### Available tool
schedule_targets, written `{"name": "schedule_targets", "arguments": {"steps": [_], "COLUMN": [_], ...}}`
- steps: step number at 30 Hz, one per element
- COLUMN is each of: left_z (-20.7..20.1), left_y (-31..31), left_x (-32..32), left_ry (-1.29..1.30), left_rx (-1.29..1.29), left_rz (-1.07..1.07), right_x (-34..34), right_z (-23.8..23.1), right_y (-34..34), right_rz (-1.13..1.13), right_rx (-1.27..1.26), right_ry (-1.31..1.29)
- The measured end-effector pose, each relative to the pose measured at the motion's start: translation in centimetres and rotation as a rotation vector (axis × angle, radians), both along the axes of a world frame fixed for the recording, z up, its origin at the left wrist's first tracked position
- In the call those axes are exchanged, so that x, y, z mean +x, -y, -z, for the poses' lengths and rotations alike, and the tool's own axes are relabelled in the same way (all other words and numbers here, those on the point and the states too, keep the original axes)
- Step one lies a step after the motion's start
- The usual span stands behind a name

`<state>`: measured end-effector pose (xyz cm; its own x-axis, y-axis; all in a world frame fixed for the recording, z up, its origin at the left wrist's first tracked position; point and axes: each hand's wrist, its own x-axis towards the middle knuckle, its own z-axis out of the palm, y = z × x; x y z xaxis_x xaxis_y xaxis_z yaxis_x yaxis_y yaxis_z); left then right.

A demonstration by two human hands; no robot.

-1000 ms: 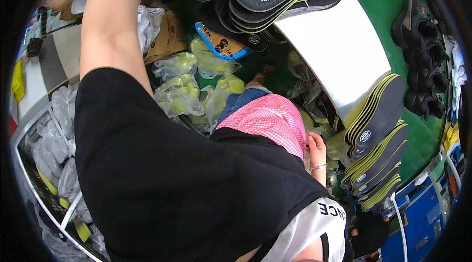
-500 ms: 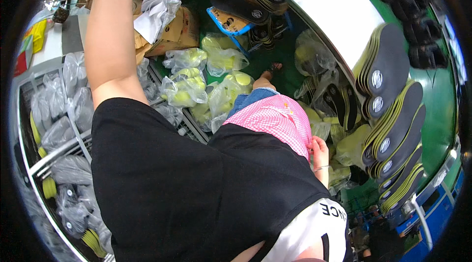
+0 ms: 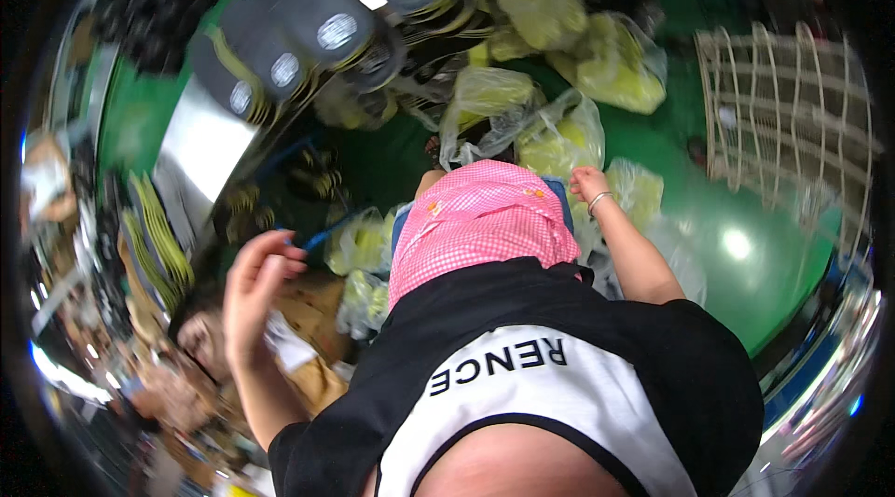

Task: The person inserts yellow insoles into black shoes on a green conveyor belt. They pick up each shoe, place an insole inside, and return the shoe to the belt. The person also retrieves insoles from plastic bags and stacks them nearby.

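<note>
My left hand (image 3: 261,278) is raised at the left, fingers loosely bent and apart, blurred by motion, with no object visible in it. Beyond its fingertips shows a blue bar (image 3: 326,234) of a low frame. My right hand (image 3: 589,184), with a bracelet at the wrist, is at the right of my pink checked apron (image 3: 485,227). Its fingers are curled in, and nothing shows between them. Just beyond that hand is a clear plastic bag (image 3: 562,141) of yellow-green pieces; whether they touch is unclear.
Stacks of dark insoles (image 3: 337,31) with yellow-green edges line a table (image 3: 207,138) ahead to the left. More filled bags (image 3: 620,63) lie on the green floor (image 3: 746,264). A netted cage (image 3: 788,115) stands at the right, a cardboard box (image 3: 317,310) at the left.
My body and view have turned right. My left arm, stretched far forward before, is now bent and lower. My right hand has moved away from the apron's edge.
</note>
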<state>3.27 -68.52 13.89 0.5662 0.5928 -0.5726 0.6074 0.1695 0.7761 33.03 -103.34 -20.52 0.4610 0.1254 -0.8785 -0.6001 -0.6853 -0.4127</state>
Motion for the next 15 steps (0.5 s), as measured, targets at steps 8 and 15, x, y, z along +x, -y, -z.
{"name": "schedule_targets", "arguments": {"steps": [8,15], "left_z": [15.6,30.0], "left_y": [3.2,5.4], "left_x": [14.6,31.0], "left_ry": [-0.114,-0.179], "left_rx": [-0.491,-0.266], "left_rz": [0.364,0.116], "right_x": [-14.1,-20.6], "right_z": [6.3,14.7], "right_y": [9.6,11.1], "right_rz": [0.344,0.447], "right_rx": [-0.17,-0.258], "right_ry": [-0.13,-0.029]}}
